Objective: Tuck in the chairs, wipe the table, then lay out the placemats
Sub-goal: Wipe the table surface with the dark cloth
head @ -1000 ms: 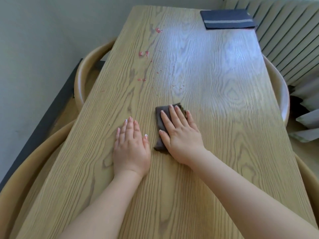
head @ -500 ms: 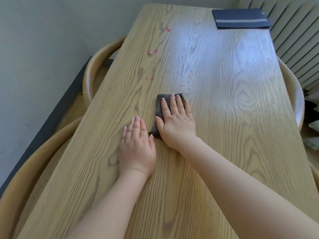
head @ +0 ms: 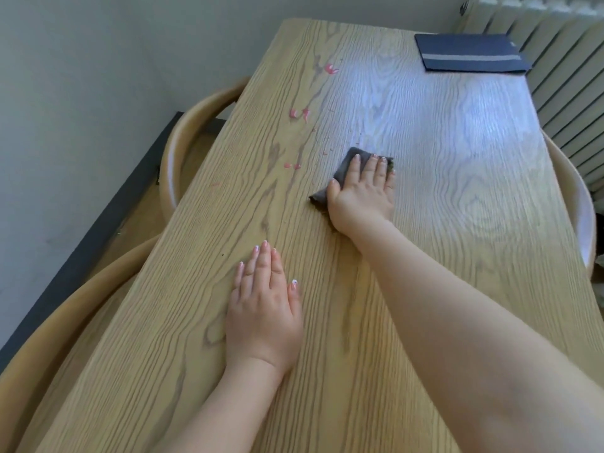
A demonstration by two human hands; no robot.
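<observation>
Left hand (head: 263, 317) is lying flat on the table (head: 457, 223), fingers straight, gripping nothing, just bracing. Right hand (head: 361, 191) is pressing the grey cloth (head: 343, 165) mid-table, fingers extended flat, not clenched. Risk: the cloth is sitting right of the pink spots (head: 299, 114), so it's likely missing or smearing them. Placemats (head: 470, 53) are stacked at the far right corner.

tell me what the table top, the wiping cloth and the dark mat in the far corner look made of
Table top: wood or wood veneer, going by the bold oak-like grain, with a satin sheen where light reflects.
Wiping cloth under the right hand: soft grey fabric, matte and creased, maybe microfibre.
Dark mat: probably woven textile, navy with one pale stripe, lying flat.
</observation>
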